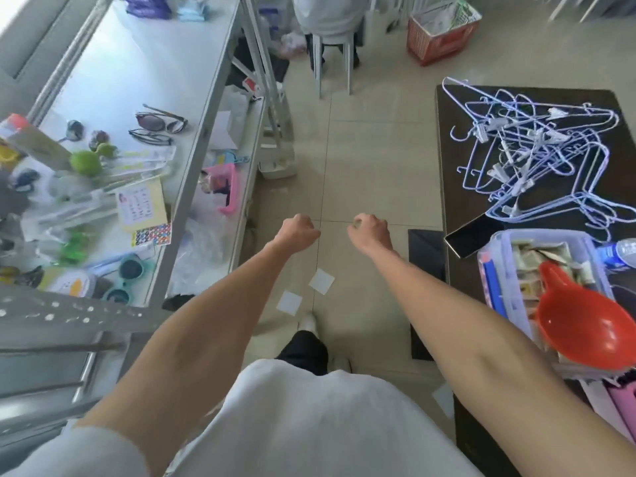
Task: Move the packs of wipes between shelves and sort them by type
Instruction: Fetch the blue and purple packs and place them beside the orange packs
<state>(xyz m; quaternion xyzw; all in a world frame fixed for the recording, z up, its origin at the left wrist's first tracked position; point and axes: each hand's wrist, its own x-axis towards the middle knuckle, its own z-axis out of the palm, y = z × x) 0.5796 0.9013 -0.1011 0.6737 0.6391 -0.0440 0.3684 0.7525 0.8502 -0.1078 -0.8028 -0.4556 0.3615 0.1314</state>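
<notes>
Both arms reach forward over the tiled floor. My left hand [298,232] is curled into a fist with nothing in it. My right hand [369,231] is curled shut too, and empty. Packs of wipes lie at the far end of the white shelf on the left: a purple pack [146,5] and a light blue pack [194,10] beside it. Both packs are far from my hands.
The white shelf [137,74] on the left carries sunglasses [160,123], toys and stationery. A dark table [530,98] on the right holds a tangle of hangers [537,156], a phone [471,235], a plastic box [537,270] and a red scoop [585,325]. A person sits on a stool [332,60] ahead, beside a red basket [442,32].
</notes>
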